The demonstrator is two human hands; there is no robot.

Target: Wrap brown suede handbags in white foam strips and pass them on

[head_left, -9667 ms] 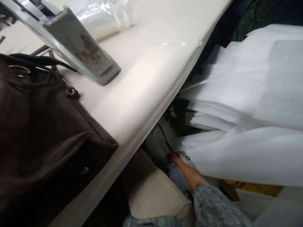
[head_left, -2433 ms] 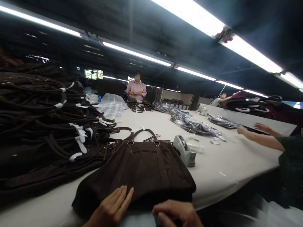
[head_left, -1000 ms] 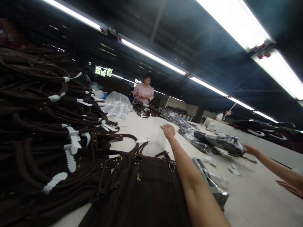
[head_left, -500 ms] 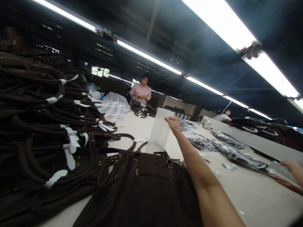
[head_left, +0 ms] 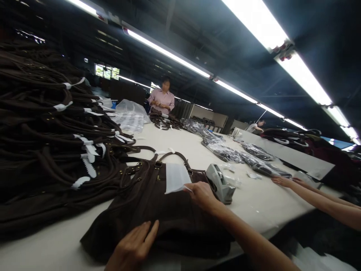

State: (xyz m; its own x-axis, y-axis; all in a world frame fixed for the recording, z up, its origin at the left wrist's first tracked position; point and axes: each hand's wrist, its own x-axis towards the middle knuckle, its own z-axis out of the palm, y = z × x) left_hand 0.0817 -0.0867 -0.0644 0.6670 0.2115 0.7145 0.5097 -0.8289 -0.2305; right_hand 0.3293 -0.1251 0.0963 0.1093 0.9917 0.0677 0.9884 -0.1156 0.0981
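A dark brown handbag (head_left: 166, 218) lies flat in front of me, its handles pointing away. My right hand (head_left: 203, 195) pinches the lower corner of a thin white sheet (head_left: 177, 177), which lies across the bag's upper front and covers part of the zip pocket. On the bag's lower left part rests my left hand (head_left: 135, 242), fingers stretched out, holding nothing. A grey tape dispenser (head_left: 221, 184) stands just beyond my right hand, at the bag's right edge.
Brown bags with white-wrapped handles are piled high (head_left: 56, 146) on the left. Plastic-wrapped bags (head_left: 222, 150) lie along the white table (head_left: 158, 137). A co-worker's hands (head_left: 284, 182) touch one at the right. Another person (head_left: 163, 98) stands at the far end.
My right hand has brought the white sheet down from above the table onto the bag. My left hand has come into view on the bag. The tape dispenser now shows.
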